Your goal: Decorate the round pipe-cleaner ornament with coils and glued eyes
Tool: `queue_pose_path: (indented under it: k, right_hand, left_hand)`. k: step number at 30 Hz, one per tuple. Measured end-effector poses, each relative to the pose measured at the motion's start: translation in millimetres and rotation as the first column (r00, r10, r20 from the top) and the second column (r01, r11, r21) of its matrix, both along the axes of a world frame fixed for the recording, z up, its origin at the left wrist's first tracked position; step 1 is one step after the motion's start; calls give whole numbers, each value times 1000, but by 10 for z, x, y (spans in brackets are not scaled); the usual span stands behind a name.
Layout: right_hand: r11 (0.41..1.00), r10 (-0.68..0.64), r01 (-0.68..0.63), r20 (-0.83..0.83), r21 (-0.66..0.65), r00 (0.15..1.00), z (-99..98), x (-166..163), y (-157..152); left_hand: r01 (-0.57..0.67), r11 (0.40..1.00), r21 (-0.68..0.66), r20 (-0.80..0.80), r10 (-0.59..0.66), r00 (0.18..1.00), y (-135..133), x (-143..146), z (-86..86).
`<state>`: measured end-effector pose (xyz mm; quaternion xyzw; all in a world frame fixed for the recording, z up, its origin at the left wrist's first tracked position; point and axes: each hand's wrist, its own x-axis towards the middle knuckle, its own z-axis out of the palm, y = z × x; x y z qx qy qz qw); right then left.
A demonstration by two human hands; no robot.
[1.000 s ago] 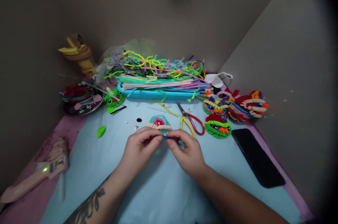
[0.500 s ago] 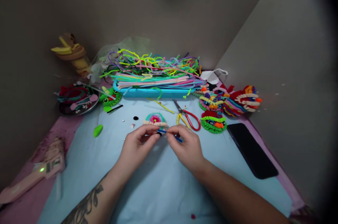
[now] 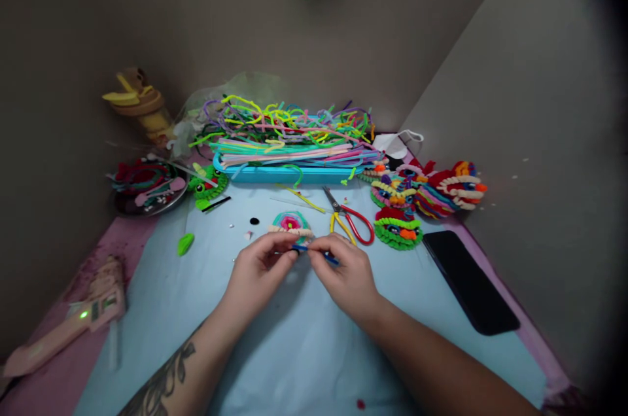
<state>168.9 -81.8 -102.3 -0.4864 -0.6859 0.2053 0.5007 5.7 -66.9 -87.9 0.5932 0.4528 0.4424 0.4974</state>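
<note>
A short blue pipe cleaner (image 3: 331, 260) runs between my two hands above the blue-covered table. My left hand (image 3: 262, 265) is closed in a pinch at its left end, and a small black piece shows at those fingertips. My right hand (image 3: 346, 272) pinches the blue length farther along, with part of it showing beneath the fingers. Just beyond my fingers lies a round coiled pipe-cleaner piece (image 3: 290, 222) in teal, pink and red with a cream twisted edge, its near side partly hidden. Red-and-yellow-handled pliers (image 3: 343, 213) rest behind my right hand.
A blue tray (image 3: 294, 174) heaped with pipe cleaners stands at the back. Several finished colourful pieces (image 3: 398, 230) and a black phone (image 3: 471, 282) lie right. At left are a pink glue gun (image 3: 73, 331), a metal bowl (image 3: 157, 207) and a green piece (image 3: 185, 244).
My view has shifted slightly, so the scene sits a little lower and farther right. Both hands keep their pinch on the blue pipe cleaner, with hardly any movement.
</note>
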Motion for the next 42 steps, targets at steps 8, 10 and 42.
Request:
queue_pose_path:
  k: [8,10,42]
  right_hand:
    - [999,41,-41,36,10,999,-31,-1,-1]
    - [999,38,-39,43,16,998,-28,-1,-1]
    - [956,215,-218,-36,-195,976,34,18,42]
  left_hand:
    - [-9,998,-60,71,13,997,-24,2,-37]
    - [-34,999,-38,39,36,999,-28,-1,-39]
    - [90,933,-350,135,-44,990,24,-5,40]
